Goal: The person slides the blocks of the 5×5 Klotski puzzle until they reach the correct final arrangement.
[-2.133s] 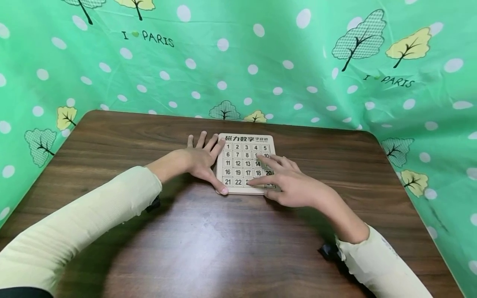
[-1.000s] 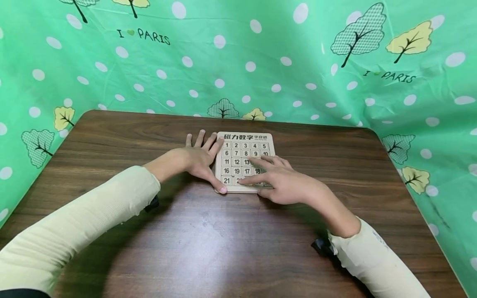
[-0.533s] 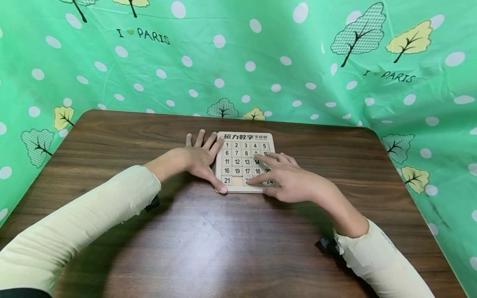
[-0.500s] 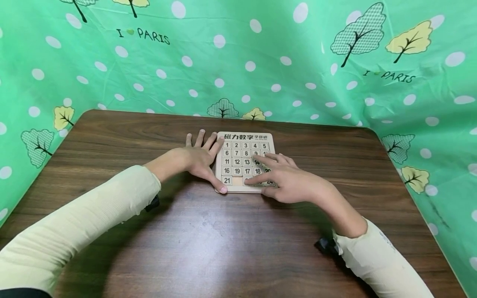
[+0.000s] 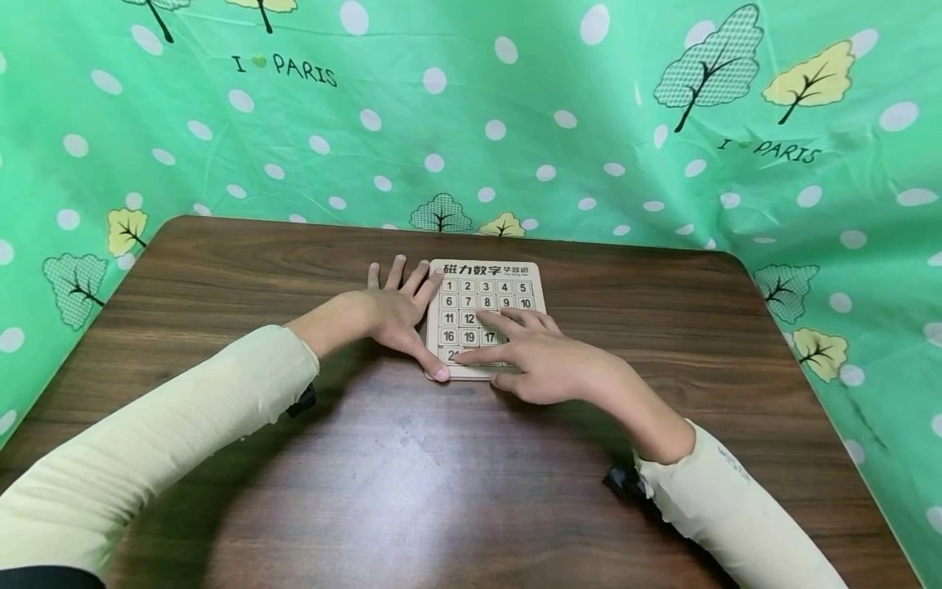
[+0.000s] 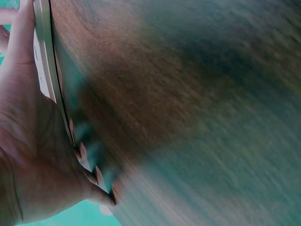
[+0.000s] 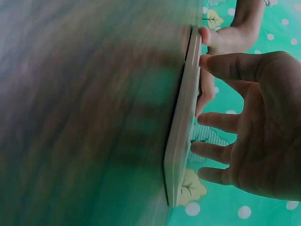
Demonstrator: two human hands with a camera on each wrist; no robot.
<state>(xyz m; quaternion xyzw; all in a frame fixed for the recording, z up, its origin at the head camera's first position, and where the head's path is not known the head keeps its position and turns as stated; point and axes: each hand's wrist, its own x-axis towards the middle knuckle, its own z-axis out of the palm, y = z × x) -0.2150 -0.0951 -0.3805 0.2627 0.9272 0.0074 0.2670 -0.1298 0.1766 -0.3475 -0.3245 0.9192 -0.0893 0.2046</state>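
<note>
Lying flat on a dark brown wood-grain table (image 5: 397, 499), a pale rectangular wooden board (image 5: 478, 269) sits near the middle of the head view. Its shallow frame holds square, black-numbered tiles (image 5: 468, 303): 1 to 12 are readable, then 16, 19 and 17, and part of 21. The person's right hand (image 5: 548, 360) hides most of the lower right ones, its fingers apart and reaching over them. The left hand (image 5: 393, 315) is spread wide along the board's left side, thumb at the near corner. Cream sleeves (image 5: 184, 425) cover both forearms; a green curtain with white dots (image 5: 471, 98) hangs behind.

The left wrist view shows the board edge-on beside the left palm, its tile faces turned out of sight, with blurred tabletop filling the rest.

The right wrist view shows the right palm and separated fingertips at the board's face, the left hand beyond; which fingertips touch tiles I cannot tell.
</note>
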